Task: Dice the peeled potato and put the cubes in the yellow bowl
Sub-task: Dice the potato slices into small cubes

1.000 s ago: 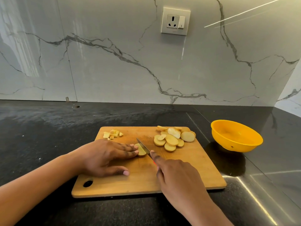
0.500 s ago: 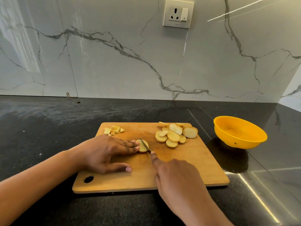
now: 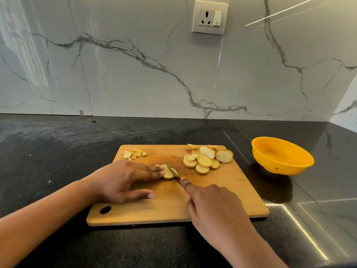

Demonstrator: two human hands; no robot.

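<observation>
A wooden cutting board point(image 3: 222, 198) lies on the black counter. My left hand point(image 3: 123, 180) lies flat on it, straight fingertips pressing a potato slice point(image 3: 167, 174). My right hand point(image 3: 214, 207) grips a small knife point(image 3: 173, 172), forefinger along its back, and the blade rests across that slice. The handle is hidden under my hand. A heap of round potato slices point(image 3: 204, 159) sits at the board's far right. A few small potato cubes point(image 3: 135, 153) lie at its far left corner. The yellow bowl point(image 3: 282, 155) stands on the counter right of the board, apparently with nothing in it.
The black stone counter point(image 3: 58, 151) stretches left and behind the board. A marble-patterned wall point(image 3: 135, 64) rises at the back with a power socket point(image 3: 210, 17). The wall turns a corner at the far right behind the bowl.
The blade has moved from the slice's edge onto the slice. My left hand keeps pressing the same slice. The camera has tilted slightly, shifting the scene.
</observation>
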